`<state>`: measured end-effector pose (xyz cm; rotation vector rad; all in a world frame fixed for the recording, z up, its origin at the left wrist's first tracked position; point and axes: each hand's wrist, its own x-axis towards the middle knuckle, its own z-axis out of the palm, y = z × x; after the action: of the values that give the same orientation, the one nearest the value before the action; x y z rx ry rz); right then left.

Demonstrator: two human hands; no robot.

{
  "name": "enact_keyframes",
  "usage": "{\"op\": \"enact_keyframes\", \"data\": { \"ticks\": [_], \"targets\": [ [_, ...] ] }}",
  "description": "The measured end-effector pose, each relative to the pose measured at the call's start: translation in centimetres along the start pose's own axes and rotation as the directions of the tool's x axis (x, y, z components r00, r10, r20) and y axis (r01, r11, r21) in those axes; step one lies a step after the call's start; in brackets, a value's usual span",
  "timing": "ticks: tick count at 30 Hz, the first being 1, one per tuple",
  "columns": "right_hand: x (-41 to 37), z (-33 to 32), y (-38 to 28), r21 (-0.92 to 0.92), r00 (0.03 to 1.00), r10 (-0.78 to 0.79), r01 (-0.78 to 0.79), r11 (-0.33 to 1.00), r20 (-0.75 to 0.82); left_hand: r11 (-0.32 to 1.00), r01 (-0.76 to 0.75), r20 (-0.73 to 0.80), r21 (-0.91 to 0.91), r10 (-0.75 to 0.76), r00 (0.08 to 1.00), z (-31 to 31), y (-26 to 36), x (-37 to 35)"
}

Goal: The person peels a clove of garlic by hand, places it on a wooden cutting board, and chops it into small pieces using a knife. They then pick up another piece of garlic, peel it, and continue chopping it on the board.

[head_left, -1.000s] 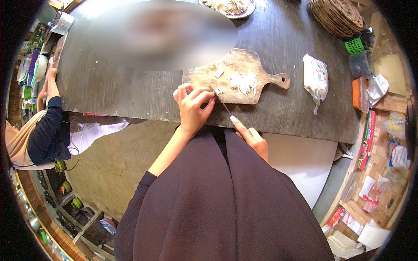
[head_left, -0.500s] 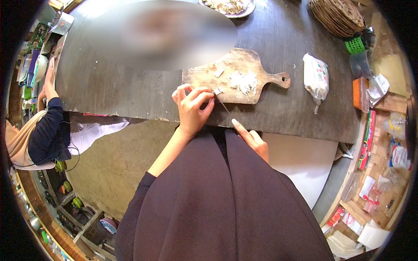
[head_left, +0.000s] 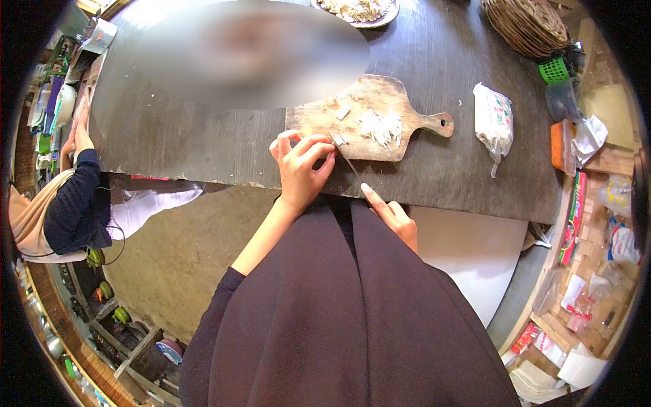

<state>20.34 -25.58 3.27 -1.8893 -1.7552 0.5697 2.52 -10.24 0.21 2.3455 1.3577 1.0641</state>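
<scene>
A wooden cutting board (head_left: 407,102) with a handle lies near the front edge of the dark table. On it are a heap of thin white strips (head_left: 382,129) and a small pale piece (head_left: 344,111). My left hand (head_left: 303,166) is at the board's lower left corner, fingers bent and pinched on something too small to name, beside small white slices (head_left: 340,139). My right hand (head_left: 392,217) is closed round a knife (head_left: 351,165), index finger stretched along it. The knife's blade slants up to the left hand's fingertips. Its handle is hidden under the palm.
The dark table (head_left: 203,142) bears a plastic packet (head_left: 493,122) at right, a plate of pale food (head_left: 356,10) at the back and a woven basket (head_left: 525,26). Another person (head_left: 74,203) sits at far left, hands at the table's edge. A blurred patch covers the table's back left.
The knife's blade has shifted slightly at my left fingertips, and the white slices there lie a little further apart. Both hands keep nearly the same place.
</scene>
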Motion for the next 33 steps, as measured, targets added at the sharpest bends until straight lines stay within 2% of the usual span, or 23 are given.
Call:
{"op": "enact_keyframes", "data": {
  "ticks": [17, 19, 28, 33],
  "targets": [
    [-0.02, 0.06, 0.01, 0.024, 1.0, 0.013, -0.013, 1.0, -0.01, 0.998, 0.048, -0.015, -0.03, -0.049, 0.999, 0.14, -0.01, -0.19],
    [-0.27, 0.06, 0.23, -0.01, 1.0, -0.031, 0.031, 0.999, 0.002, 0.998, 0.052, -0.015, -0.032, -0.052, 0.999, 0.22, -0.11, -0.31],
    [0.43, 0.11, -0.2, -0.03, 0.999, 0.016, -0.015, 0.999, 0.034, 0.999, 0.047, -0.007, -0.014, -0.047, 0.999, 0.21, -0.25, -0.28],
    [0.08, 0.69, 0.33, -0.023, 1.0, -0.012, 0.012, 1.0, -0.004, 0.998, 0.059, -0.013, -0.017, -0.059, 0.998, 0.06, -0.15, -0.2]
  ]
}}
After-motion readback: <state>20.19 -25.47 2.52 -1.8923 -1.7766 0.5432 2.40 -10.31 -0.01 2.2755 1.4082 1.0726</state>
